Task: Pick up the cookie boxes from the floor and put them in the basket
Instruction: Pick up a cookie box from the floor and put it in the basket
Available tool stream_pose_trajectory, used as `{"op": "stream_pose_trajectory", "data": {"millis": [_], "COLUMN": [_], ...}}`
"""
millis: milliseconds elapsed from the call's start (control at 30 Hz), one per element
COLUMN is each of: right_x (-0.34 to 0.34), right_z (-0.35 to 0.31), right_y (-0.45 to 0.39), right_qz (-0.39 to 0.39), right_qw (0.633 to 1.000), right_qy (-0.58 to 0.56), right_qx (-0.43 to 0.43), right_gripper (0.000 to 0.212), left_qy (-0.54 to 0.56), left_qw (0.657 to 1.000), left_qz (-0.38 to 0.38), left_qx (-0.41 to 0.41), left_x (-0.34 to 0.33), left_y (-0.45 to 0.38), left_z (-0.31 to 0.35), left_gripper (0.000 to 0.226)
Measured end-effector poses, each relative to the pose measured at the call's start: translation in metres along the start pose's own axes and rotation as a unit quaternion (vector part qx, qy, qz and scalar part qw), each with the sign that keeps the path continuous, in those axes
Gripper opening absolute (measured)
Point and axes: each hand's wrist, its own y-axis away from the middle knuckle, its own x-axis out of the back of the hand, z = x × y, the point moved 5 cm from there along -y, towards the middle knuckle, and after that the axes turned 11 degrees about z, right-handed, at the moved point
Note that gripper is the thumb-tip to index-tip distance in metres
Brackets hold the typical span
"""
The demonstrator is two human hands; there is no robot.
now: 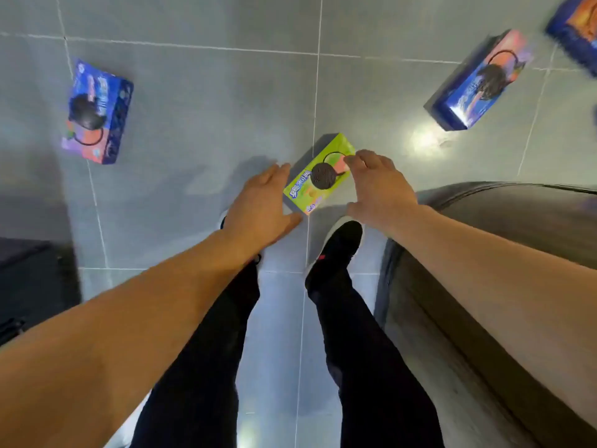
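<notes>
Where grey floor tiles (200, 101) show, four cookie boxes lie: blue box (97, 113) far left, green box (318, 176) centre, second blue box (478, 87) right, fourth box (576, 25) cut off at the top-right corner. Left hand (261, 205) and right hand (381, 185), fingers spread, flank the green box, gripping nothing. Black shoe (337, 244) just below; dark couch (517, 227) right.

Cookie boxes counted on the floor (200, 101): four. One green box (318, 176), two blue-and-pink boxes (97, 113) (481, 84), one dark blue box (578, 24) (cut off at the frame edge). Hands counted: two, left (261, 202) and right (378, 185). Shoes: two seen.
</notes>
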Motion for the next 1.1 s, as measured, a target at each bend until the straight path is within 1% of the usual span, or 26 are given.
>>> {"op": "stream_pose_trajectory", "data": {"millis": [67, 167, 300, 367, 467, 533, 633, 667, 733, 767, 800, 867, 1000, 1100], "right_x": [-0.030, -0.081, -0.129, -0.152, -0.169, -0.177, -0.184, -0.185, -0.185, -0.183, -0.179, -0.168, -0.102, -0.045], "right_z": [0.013, 0.032, 0.052, 0.063, 0.067, 0.067, 0.068, 0.069, 0.070, 0.070, 0.069, 0.064, 0.033, 0.005], "right_y": [-0.026, -0.054, -0.094, -0.118, -0.146, -0.158, -0.167, -0.167, -0.162, -0.156, -0.150, -0.135, -0.081, -0.039], "right_qz": [0.017, 0.018, 0.041, 0.042, 0.049, 0.053, 0.054, 0.050, 0.039, 0.033, 0.030, 0.035, 0.050, 0.060], "right_qw": [1.000, 0.999, 0.992, 0.985, 0.972, 0.966, 0.974, 0.977, 0.984, 0.987, 0.989, 0.993, 0.997, 0.997], "right_qy": [0.001, 0.026, 0.119, 0.164, 0.213, 0.230, 0.195, 0.181, 0.160, 0.147, 0.138, 0.110, 0.058, 0.043], "right_qx": [-0.004, 0.001, 0.031, 0.040, 0.082, 0.107, 0.106, 0.097, 0.073, 0.055, 0.036, 0.014, -0.002, -0.014], "right_gripper": [0.088, 0.098, 0.110, 0.112, 0.113, 0.114, 0.112, 0.111, 0.108, 0.106, 0.103, 0.093, 0.084, 0.086], "left_qy": [0.024, 0.005, -0.034, -0.053, -0.064, -0.073, -0.071, -0.073, -0.082, -0.085, -0.087, -0.087, -0.109, -0.110], "left_qw": [1.000, 1.000, 0.999, 0.997, 0.997, 0.996, 0.996, 0.994, 0.990, 0.990, 0.990, 0.993, 0.990, 0.990], "left_qz": [0.013, -0.001, 0.031, 0.046, 0.049, 0.056, 0.059, 0.074, 0.109, 0.112, 0.105, 0.079, 0.083, 0.063], "left_qx": [-0.011, 0.009, 0.000, -0.014, 0.003, -0.003, 0.011, 0.016, 0.021, 0.022, 0.021, 0.005, -0.032, -0.057], "left_x": [-0.034, -0.091, -0.148, -0.178, -0.209, -0.224, -0.237, -0.237, -0.231, -0.226, -0.220, -0.204, -0.122, -0.055], "left_y": [-0.020, -0.043, -0.077, -0.095, -0.114, -0.121, -0.120, -0.119, -0.119, -0.117, -0.115, -0.109, -0.065, -0.033], "left_z": [-0.011, -0.033, -0.060, -0.071, -0.089, -0.099, -0.107, -0.106, -0.102, -0.099, -0.097, -0.091, -0.065, -0.042], "left_gripper": [0.085, 0.091, 0.104, 0.112, 0.122, 0.128, 0.138, 0.135, 0.120, 0.114, 0.111, 0.113, 0.118, 0.117]}}
